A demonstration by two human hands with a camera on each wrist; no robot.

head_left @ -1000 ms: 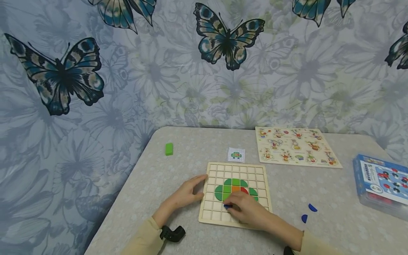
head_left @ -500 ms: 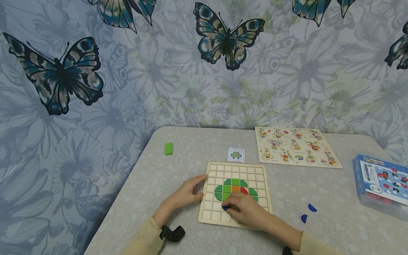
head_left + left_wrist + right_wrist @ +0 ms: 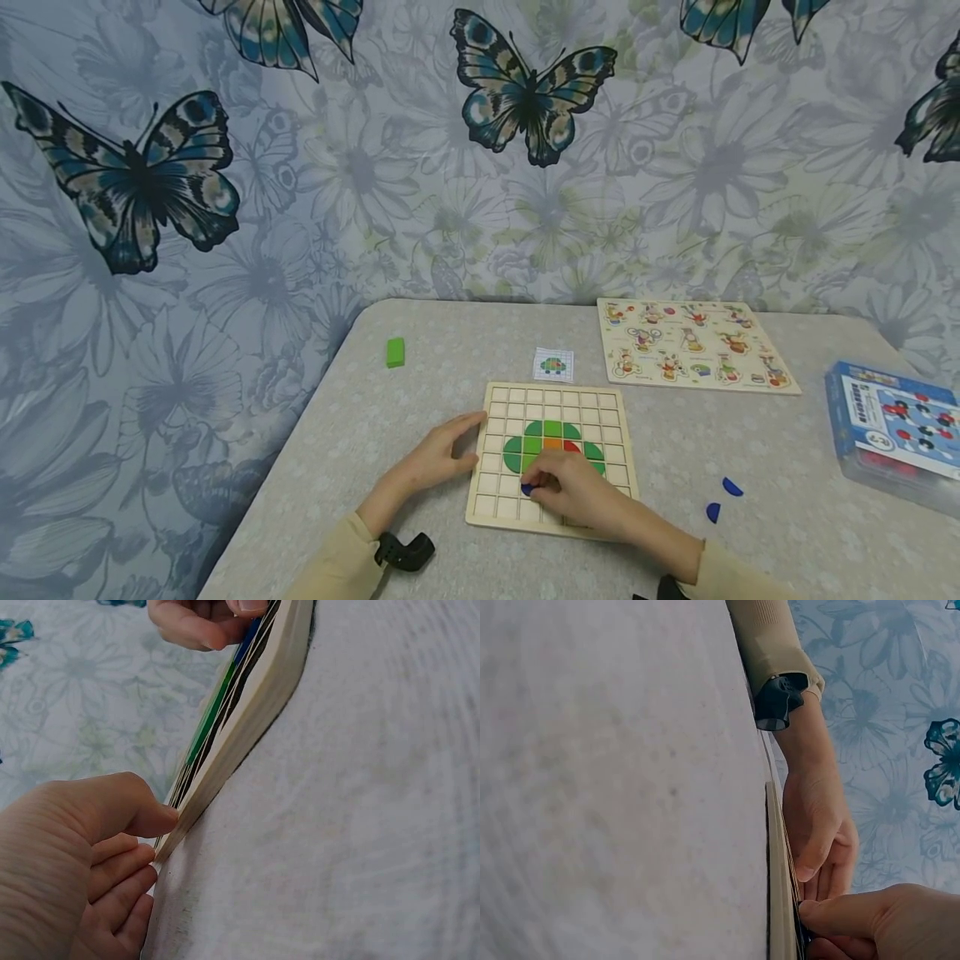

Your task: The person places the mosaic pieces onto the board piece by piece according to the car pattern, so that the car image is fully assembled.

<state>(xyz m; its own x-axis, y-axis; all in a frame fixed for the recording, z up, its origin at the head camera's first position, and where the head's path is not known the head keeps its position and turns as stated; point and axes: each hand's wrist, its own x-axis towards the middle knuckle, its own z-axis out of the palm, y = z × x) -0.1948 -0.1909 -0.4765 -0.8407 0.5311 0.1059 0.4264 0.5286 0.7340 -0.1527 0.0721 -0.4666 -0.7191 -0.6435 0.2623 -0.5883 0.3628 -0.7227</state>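
Note:
A square wooden grid board lies on the table with green, orange and red pieces set in its middle cells. My right hand is over the board and pinches a small blue piece between thumb and fingers, at a cell below the green pieces. The hand hides part of the pattern. My left hand rests against the board's left edge, thumb and fingers extended; in the left wrist view its thumb touches the rim. Two blue half-round pieces lie on the table to the right.
Behind the board lies a small pattern card. A wooden picture board is at the back right, and a blue-lidded plastic box stands at the right. A green block sits at the back left.
The blue piece in my right hand has shifted very slightly left and down on the board. My left hand has stayed at the board's edge.

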